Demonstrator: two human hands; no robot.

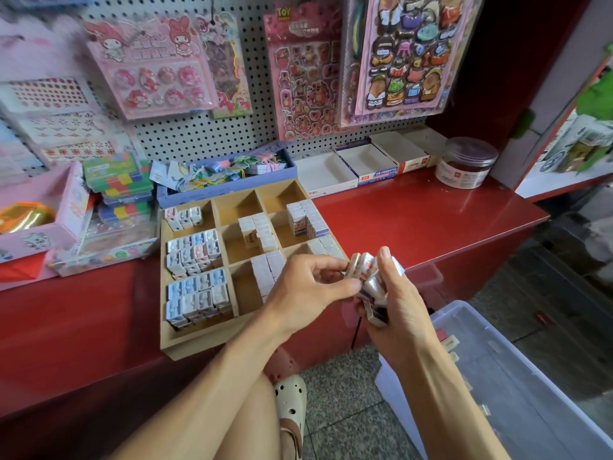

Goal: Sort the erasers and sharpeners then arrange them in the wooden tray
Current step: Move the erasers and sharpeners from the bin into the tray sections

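The small wrapped erasers (371, 280) sit bunched in the hands, just past the near right corner of the wooden tray (199, 340). They look light and firm, and the shiny wrap could be slippery, so each one is best pinched on its two flat sides. The right hand (394, 303) curls round the whole bunch. The left hand (308, 290) pinches one eraser at the top with thumb and finger. Sharpeners (195, 293) fill the tray's left boxes.

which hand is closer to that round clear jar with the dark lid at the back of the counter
Right. The right hand sits below and left of the jar; the left hand is farther left, over the wooden tray.
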